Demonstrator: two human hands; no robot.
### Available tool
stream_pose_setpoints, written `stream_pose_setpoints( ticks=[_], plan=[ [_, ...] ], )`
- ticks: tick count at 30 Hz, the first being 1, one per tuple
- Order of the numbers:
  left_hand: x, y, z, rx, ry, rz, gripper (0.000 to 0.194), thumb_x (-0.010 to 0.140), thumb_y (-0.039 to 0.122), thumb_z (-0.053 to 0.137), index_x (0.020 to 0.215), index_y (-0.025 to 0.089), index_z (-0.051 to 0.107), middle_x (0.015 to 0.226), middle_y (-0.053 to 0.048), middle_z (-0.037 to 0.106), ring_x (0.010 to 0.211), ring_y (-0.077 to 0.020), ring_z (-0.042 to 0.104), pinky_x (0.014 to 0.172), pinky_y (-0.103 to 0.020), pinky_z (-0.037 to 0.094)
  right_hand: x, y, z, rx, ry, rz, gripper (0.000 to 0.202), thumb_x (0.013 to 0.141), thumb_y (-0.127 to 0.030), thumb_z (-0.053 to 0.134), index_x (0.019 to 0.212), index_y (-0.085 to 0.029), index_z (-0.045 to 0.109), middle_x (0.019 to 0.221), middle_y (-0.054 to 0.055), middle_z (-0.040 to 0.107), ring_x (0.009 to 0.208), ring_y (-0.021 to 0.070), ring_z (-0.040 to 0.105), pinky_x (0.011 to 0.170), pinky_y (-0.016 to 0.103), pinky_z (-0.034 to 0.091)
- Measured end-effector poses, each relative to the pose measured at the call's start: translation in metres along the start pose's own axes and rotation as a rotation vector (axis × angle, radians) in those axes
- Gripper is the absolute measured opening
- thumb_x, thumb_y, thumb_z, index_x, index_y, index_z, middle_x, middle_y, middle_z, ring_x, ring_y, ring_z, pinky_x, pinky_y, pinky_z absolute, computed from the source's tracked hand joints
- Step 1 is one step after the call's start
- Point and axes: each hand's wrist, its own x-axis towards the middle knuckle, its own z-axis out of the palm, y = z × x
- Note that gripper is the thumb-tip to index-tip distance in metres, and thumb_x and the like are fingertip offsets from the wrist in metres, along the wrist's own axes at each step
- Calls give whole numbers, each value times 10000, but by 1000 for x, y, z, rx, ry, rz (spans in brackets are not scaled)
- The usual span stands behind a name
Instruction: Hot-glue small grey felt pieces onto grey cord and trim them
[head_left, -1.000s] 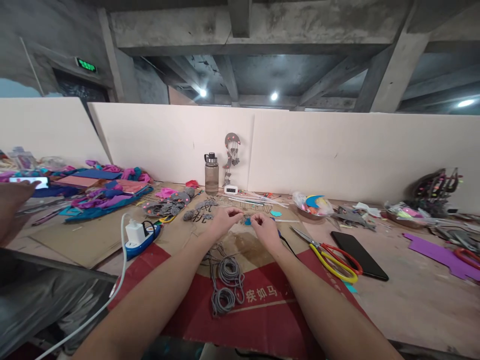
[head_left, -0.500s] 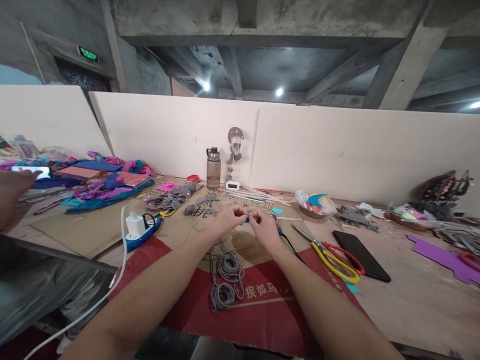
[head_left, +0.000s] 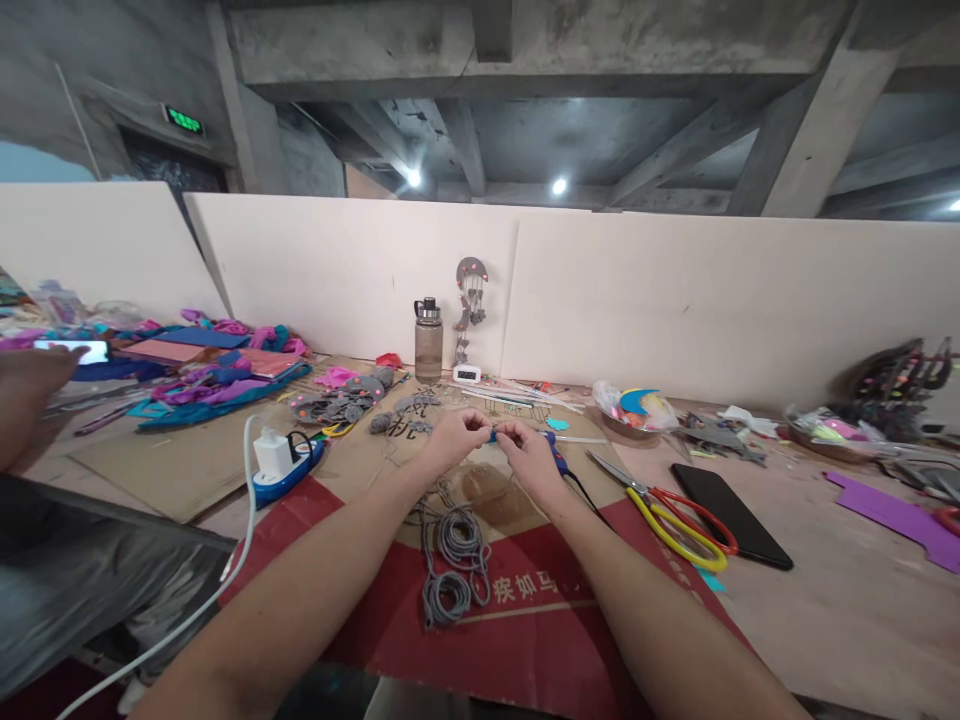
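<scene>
My left hand [head_left: 461, 438] and my right hand [head_left: 527, 455] meet over the cardboard [head_left: 386, 480], fingertips pinched close together. A tiny bluish spot shows between them, too small to name. Partly hidden behind my right hand lies a blue glue gun [head_left: 556, 452], its black cord running down to the right and a pale stick by its end. Below my wrists, coils of grey cord [head_left: 459, 535] rest on the cardboard's red printed part. Grey felt pieces [head_left: 409, 408] are scattered beyond my left hand.
Scissors [head_left: 675, 520] and a black phone [head_left: 731, 515] lie to the right. On the left are a power strip [head_left: 289, 480] with a white cable and a co-worker's hand [head_left: 45, 385] at a lit phone. A bottle [head_left: 428, 345], small clock [head_left: 466, 374] and bowl [head_left: 636, 412] stand farther back.
The view has shifted slightly. Both my hands keep the same pinched pose at nearly the same place, and the things on the table have not visibly moved.
</scene>
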Motion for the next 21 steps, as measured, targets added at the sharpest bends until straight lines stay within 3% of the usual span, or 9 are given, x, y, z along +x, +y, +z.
stream_pose_setpoints(
  ticks=[6,13,21],
  plan=[
    [-1,0,1,-45,-26,-17,108,659,238,595,682,133,604,536,24,541,486,-81,459,497,-219,356,0,-2,1,0,26,18,167,743,-354,520,691,-199,556,649,-13,540,603,132,438,594,253,350],
    [0,-4,3,-456,-156,-180,254,700,370,641,782,136,587,589,-2,577,499,-86,512,492,-218,397,1,-4,-1,29,87,62,148,734,-327,505,644,-210,491,577,-42,456,518,111,377,536,249,320],
    [-2,-5,4,-294,-99,-100,229,677,337,665,765,130,626,557,14,570,475,-75,486,474,-202,382,0,-5,1,-57,121,-6,159,745,-323,510,650,-196,502,605,-34,483,583,120,413,574,247,331]
  ],
)
